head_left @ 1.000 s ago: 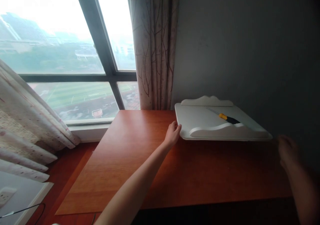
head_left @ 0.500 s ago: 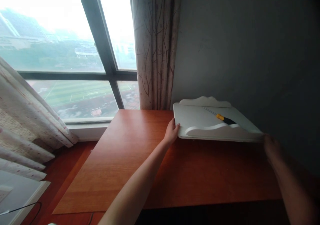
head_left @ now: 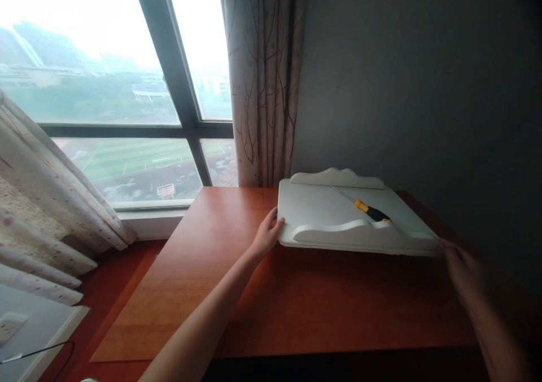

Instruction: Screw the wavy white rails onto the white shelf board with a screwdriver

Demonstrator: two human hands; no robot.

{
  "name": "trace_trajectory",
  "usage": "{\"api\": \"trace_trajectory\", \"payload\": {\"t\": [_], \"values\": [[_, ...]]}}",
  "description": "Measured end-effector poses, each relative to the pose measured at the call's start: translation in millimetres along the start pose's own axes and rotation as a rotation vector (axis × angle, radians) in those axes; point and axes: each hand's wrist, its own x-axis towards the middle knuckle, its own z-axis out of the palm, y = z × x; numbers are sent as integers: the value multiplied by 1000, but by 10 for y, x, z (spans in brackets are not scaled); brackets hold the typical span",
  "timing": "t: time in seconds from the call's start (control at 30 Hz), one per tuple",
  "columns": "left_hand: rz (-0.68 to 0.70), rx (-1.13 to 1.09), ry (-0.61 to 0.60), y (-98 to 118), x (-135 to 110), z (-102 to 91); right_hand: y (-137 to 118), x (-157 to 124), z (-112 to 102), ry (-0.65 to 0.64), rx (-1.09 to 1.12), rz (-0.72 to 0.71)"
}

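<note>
A white board with wavy raised side pieces (head_left: 305, 207) is held between my two hands over the reddish-brown table. My left hand (head_left: 268, 230) grips its left edge, thumb on top and fingers beneath. On the right, my right hand (head_left: 462, 263) is closed at the near right corner; its fingers are dim and partly hidden. A screwdriver (head_left: 366, 207) with a yellow and black handle lies on the board, its shaft pointing to the far left. The board's underside is hidden, and whether it touches the table I cannot tell.
The wooden table (head_left: 190, 274) stretches under the board and out to the left. Behind it hang a patterned curtain (head_left: 266, 82) and a dark grey wall (head_left: 402, 77). A large window (head_left: 127, 167) is at the left. Low on the left are a wall socket (head_left: 12, 328) and a black cable (head_left: 46, 348).
Both hands have brought the white board a little to the left and nearer to me. The screwdriver has travelled along on top of it. More of the table shows behind the board's right side.
</note>
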Motion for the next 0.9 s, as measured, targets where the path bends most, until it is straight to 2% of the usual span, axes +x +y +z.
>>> {"api": "trace_trajectory", "payload": {"t": [0.17,0.3,0.47,0.63,0.9], "values": [[-48,0,19,186,-267,-416,-178,-287,-76,-163,133,130],[-102,7,71,371,-515,-752,-409,-565,-134,-259,283,177],[-162,15,141,523,-811,-1146,-724,-909,-157,-337,310,98],[-237,-30,250,600,-1039,-1473,-1046,-1152,-252,-328,259,4],[-287,-87,418,691,-1296,-1738,-1248,-1402,-450,-355,231,-136]]}}
